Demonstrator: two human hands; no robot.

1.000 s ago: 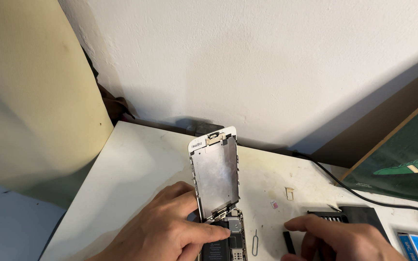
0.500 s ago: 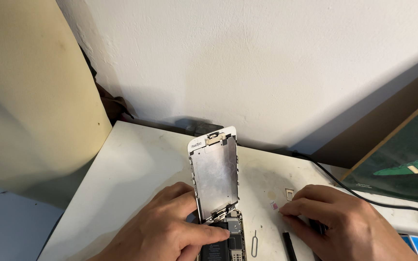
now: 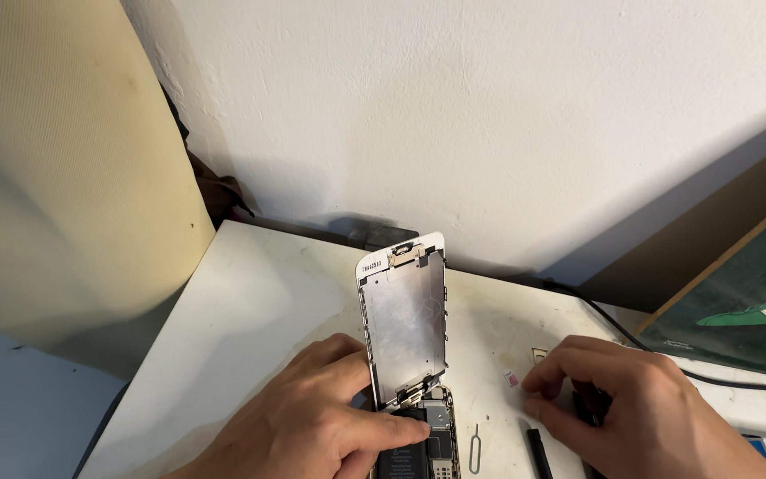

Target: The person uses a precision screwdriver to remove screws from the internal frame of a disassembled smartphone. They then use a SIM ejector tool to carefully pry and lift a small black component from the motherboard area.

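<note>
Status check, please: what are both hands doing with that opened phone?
Left hand presses on phone body, screen panel propped upright. Right hand on table, beside black tool. Nothing blocking.

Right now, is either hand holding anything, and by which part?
The left hand steadies the opened phone at its lower body beside the raised screen panel. The right hand rests curled on the table; any grip is hidden.
</note>
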